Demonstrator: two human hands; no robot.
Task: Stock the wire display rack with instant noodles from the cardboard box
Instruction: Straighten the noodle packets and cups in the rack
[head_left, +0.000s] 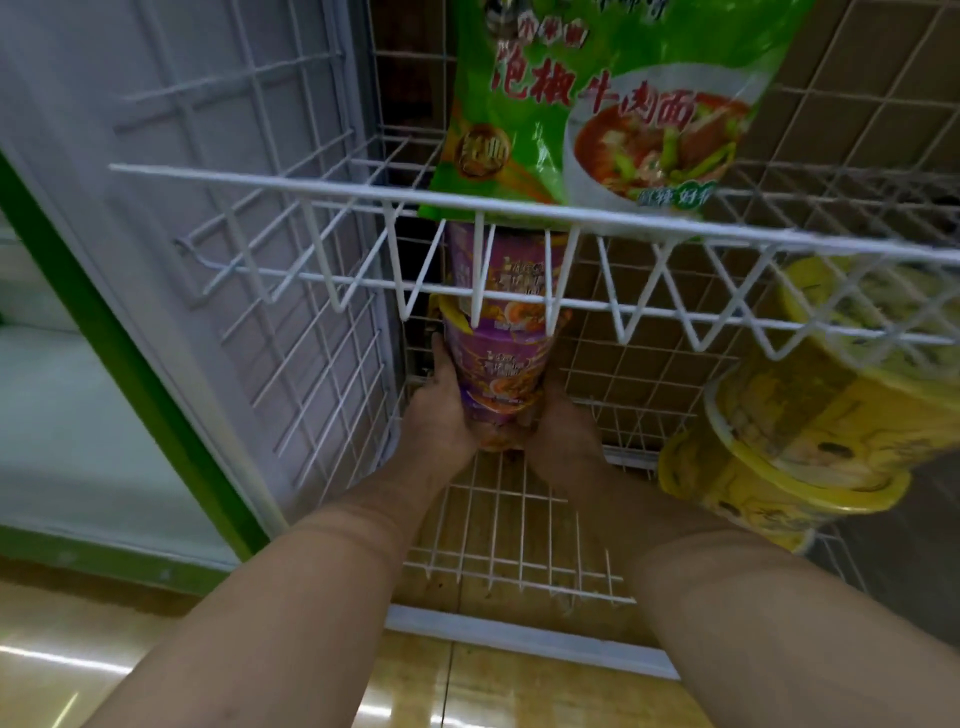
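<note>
Here, both bare arms reach deep into the lower shelf of the white wire display rack (519, 208). The left hand (441, 410) and the right hand (563, 431) press against opposite sides of a purple instant noodle cup (493, 374), clasping it between them at the back of the shelf. A second purple noodle cup (501, 270) sits stacked directly on top of it, partly hidden behind the upper basket's front wires. In that upper basket lies a green plastic noodle packet (597, 109) with red lettering. To the right, yellow noodle cups (789, 441) lie tilted on their sides on the lower shelf.
</note>
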